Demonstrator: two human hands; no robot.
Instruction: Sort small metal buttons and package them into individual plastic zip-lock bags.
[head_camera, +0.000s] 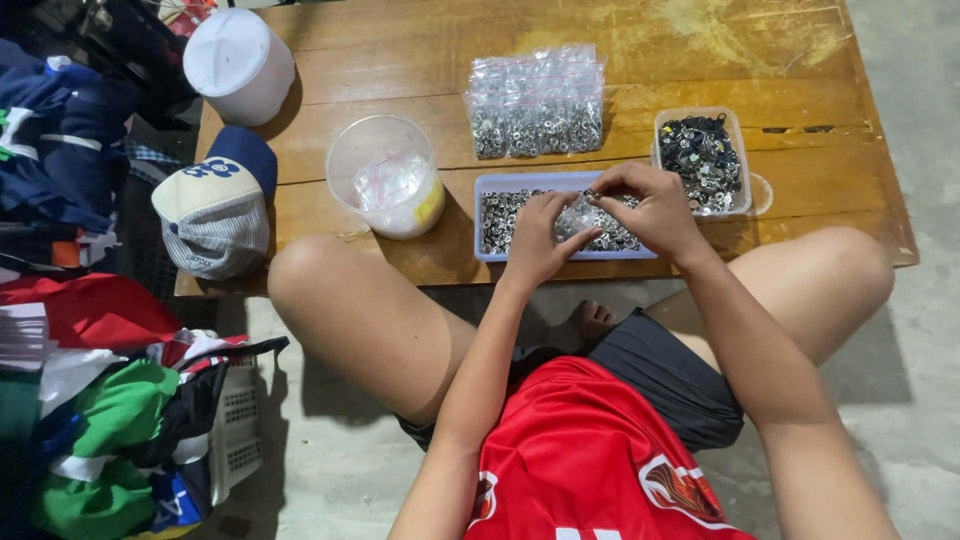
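My left hand and my right hand together hold a small clear plastic bag over a blue tray filled with small silver metal parts. Fingertips of both hands pinch the bag's edges. A pile of filled clear bags lies just behind the tray. A clear tub of dark metal parts stands to the right of my right hand.
A low wooden table carries a round clear container with empty bags, a cap at its left edge and a white lidded tub. Folded clothes and a white basket lie at the left on the concrete floor.
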